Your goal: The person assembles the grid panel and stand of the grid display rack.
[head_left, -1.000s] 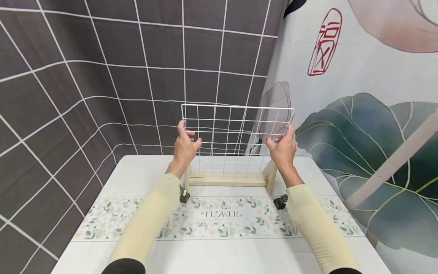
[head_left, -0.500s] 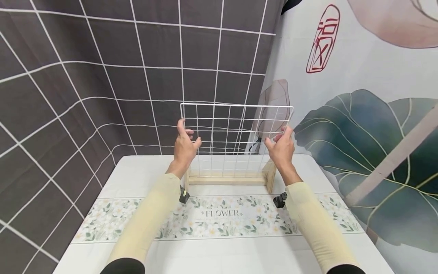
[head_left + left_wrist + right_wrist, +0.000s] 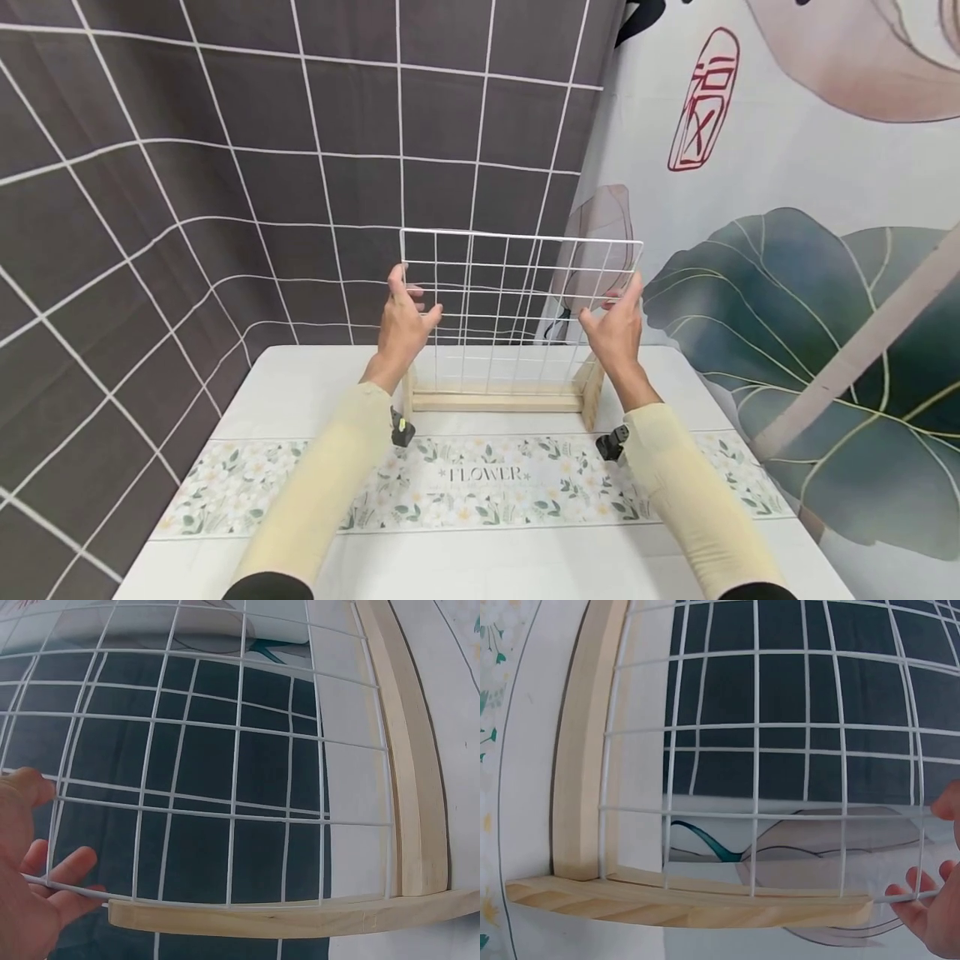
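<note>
A white wire grid panel [image 3: 522, 236] stands upright, its lower part set in a pale wooden stand [image 3: 497, 403] at the far side of the table. My left hand [image 3: 402, 325] holds the panel's left edge above the stand's side piece, thumb in front and fingers passing behind the edge wire. At the opposite edge, my right hand [image 3: 617, 333] grips in the same way. The left wrist view shows the panel's side wire running along a wooden side piece [image 3: 247, 919], with the fingers just past its end. A matching side piece [image 3: 705, 909] shows in the right wrist view.
A white tablecloth [image 3: 480, 554] with a floral band lettered FLOWER covers the table. Behind it hangs a dark cloth [image 3: 360, 100] with white grid lines. A white cloth with large leaf prints [image 3: 787, 292] hangs at the right.
The head view has shifted slightly, so the scene sits a little lower. Both hands stay on the panel's side edges, and the panel remains in the stand.
</note>
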A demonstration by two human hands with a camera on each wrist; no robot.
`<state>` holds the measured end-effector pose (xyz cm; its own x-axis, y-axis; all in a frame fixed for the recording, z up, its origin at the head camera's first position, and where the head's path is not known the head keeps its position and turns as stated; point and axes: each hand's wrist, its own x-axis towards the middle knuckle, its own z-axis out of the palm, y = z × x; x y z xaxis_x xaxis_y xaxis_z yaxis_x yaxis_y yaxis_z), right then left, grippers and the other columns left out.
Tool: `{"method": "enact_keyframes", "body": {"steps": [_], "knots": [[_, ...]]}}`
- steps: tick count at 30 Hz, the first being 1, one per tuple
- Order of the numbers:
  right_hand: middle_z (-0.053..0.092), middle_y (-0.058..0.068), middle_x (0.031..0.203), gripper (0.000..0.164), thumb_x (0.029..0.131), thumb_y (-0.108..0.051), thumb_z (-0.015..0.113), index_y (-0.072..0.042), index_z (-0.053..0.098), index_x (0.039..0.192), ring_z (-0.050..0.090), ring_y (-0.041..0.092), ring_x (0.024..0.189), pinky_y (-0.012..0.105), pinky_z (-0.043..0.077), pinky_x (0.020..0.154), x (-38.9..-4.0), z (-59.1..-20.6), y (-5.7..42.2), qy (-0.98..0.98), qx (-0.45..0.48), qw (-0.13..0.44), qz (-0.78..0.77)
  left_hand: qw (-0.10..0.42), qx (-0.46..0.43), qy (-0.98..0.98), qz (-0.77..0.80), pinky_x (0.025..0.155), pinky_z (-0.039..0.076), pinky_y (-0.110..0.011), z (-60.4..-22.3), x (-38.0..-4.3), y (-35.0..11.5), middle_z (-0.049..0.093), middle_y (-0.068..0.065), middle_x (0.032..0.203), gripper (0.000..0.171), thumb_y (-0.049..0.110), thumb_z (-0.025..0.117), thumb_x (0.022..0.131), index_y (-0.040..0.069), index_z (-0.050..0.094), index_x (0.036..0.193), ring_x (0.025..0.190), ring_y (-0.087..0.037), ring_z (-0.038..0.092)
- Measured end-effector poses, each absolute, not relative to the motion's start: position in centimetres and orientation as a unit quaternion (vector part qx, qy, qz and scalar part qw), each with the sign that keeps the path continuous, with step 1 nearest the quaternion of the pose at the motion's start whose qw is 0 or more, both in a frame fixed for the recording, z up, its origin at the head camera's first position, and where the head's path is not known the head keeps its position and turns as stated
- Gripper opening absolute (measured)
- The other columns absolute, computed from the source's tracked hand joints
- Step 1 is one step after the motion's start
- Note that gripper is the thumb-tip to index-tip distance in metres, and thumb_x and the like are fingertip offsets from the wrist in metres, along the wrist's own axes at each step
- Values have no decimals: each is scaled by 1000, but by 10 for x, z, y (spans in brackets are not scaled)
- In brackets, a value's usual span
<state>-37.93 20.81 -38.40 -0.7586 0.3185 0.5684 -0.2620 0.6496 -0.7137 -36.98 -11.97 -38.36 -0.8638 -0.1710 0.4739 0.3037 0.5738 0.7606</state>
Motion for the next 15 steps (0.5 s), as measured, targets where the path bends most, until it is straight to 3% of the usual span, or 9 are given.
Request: {"method": "enact_keyframes", "body": {"steps": [5,15], "knots": [[62,20,123,98,84,-13,75,-16,14,160,69,38,106,53,55,88,-381,-378,206,-841,-19,351,412,261,-35,-849,-457,84,61,-47,-381,-369,-121,65,-15,128,91,16,77,88,20,15,154,106,-34,73],[64,19,106,85,86,-13,73,-15,23,154,67,37,98,56,48,88,-378,-377,201,-843,-40,352,406,264,-36,-842,-470,87,61,-48,-388,-366,-120,63,-19,130,88,13,76,89,18,16,154,108,-38,71]]}}
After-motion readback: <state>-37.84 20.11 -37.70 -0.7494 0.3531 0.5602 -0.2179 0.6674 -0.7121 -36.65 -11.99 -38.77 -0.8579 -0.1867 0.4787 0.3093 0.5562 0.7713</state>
